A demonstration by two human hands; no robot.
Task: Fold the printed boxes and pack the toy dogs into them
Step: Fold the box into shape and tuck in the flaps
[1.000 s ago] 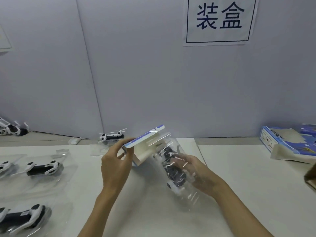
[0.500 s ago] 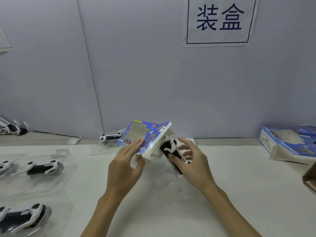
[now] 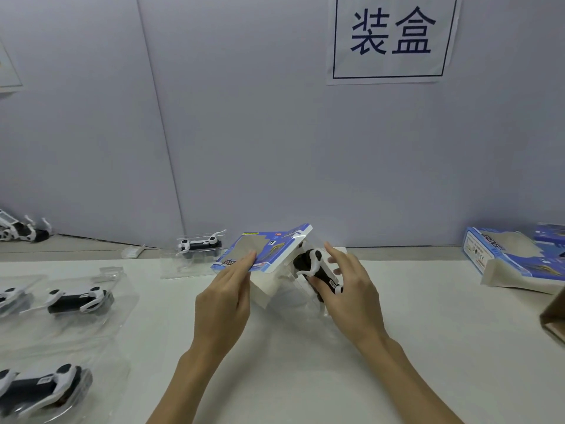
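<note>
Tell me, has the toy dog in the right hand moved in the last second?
Yes. The toy dog rose toward the wall sign, into the printed box.

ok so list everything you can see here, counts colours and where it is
printed box: 1, blue with a tan panel, held open at table centre
toy dog: 1, black and white, in a clear bag, at the box's open end
bagged toy dogs: 3 in clear bags plus part of another at the edge, black and white, left side of the table
toy dog at back: 1, black and white, by the wall
loose toy dogs: a small pile, count unclear, far left by the wall
flat boxes: at least 2, blue, right by the wall
sign: 1, white with dark characters, on the wall
table: 1, white
hands: left hand grips the box, right hand holds the bagged dog
</note>
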